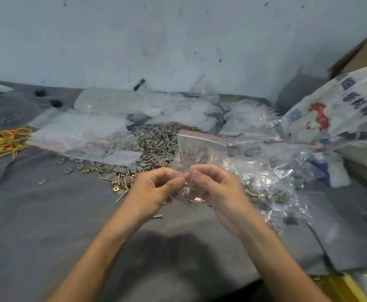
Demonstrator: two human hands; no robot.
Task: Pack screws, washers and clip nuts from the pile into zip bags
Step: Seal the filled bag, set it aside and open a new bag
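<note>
Both the left hand (156, 188) and right hand (213, 188) pinch the zip bag (200, 149) low down; a loose grip risks spilling hardware onto the pile (152, 144).

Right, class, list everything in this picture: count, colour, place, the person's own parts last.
Cloth: one, grey, under everything.
Pile of screws, washers and clip nuts: one, grey and brass, centre of the cloth.
Zip bag: one, clear with red seal strip, held up in front of the pile.
Empty bags: many, clear, left of and behind the pile.
Filled bags: several, clear, right of the zip bag.
Cords: a tangle, orange and yellow, left edge.
Sack: one, white with blue and red print, right side.
Left hand: one, fingers pinch the zip bag.
Right hand: one, fingers pinch the zip bag.
</note>
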